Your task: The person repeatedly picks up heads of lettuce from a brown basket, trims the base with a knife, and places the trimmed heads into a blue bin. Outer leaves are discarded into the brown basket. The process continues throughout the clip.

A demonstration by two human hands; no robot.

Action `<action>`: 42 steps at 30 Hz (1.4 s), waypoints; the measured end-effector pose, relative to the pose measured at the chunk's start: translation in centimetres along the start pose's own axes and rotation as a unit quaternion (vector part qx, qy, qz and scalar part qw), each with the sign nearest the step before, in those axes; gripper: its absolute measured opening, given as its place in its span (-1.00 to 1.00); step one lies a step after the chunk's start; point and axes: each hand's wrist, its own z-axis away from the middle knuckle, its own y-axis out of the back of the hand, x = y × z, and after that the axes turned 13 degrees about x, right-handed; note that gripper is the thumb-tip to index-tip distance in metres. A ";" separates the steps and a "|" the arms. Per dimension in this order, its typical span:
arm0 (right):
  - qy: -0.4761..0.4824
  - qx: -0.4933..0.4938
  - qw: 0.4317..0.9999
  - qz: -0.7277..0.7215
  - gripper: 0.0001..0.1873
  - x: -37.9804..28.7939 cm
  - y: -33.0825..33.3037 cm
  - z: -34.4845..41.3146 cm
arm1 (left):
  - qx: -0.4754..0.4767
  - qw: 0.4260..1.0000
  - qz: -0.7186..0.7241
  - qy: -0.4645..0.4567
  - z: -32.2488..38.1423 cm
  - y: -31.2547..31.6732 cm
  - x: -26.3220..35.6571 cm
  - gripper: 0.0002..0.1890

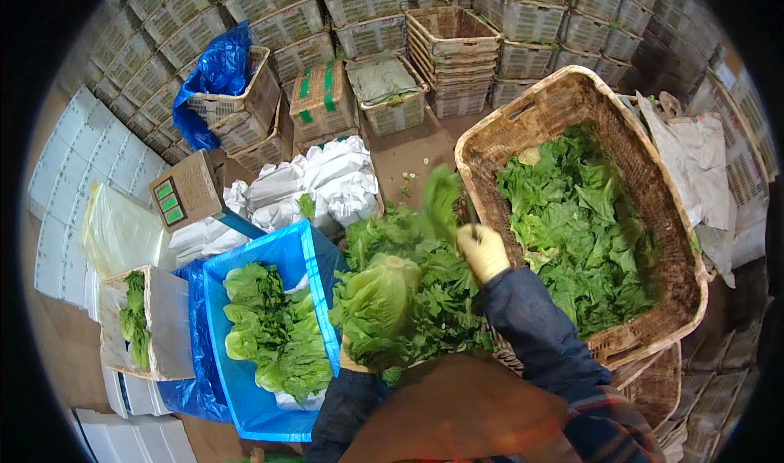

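Observation:
A large head of leafy lettuce (383, 294) rests on my gloved left hand (355, 357), its pale cut stem facing up. Most of that hand is hidden under the leaves. My gloved right hand (484, 252) grips a loose lettuce leaf (442, 199), blurred, near the rim of a brown-stained plastic crate (637, 353). Inside the crate lies a pile of loose green leaves (569, 230). More leafy greens (450, 304) spread beneath and behind the lettuce head. To the left, a blue-lined container (269, 423) holds several lettuce heads (275, 322) laid in rows.
A scale display (187, 190) stands behind the blue-lined container. White-wrapped bundles (331, 175) lie beyond it. A white foam box (168, 322) with greens is at left. Stacked crates (453, 52) and a wall of crates (367, 3) line the back. Leaf scraps (407, 178) dot the floor.

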 end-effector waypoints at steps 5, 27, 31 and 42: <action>0.283 -0.082 0.912 0.285 -0.44 1.1 0.7 4.2 | -0.056 0.998 0.015 -0.026 -0.2 0.8 0.7 -0.37; -0.142 -0.249 0.930 -0.230 -0.60 5.2 1.3 6.4 | 0.102 0.608 -0.560 -0.553 -5.4 13.5 3.2 -0.61; 0.005 -0.141 0.988 -0.066 -0.74 3.6 1.8 5.6 | 0.018 0.454 -0.707 -0.542 -5.3 10.0 7.1 -0.43; 0.258 -0.309 0.909 -0.109 -0.11 -4.7 -1.1 4.0 | -0.059 0.996 -0.057 -0.037 -1.7 -2.6 6.5 -0.45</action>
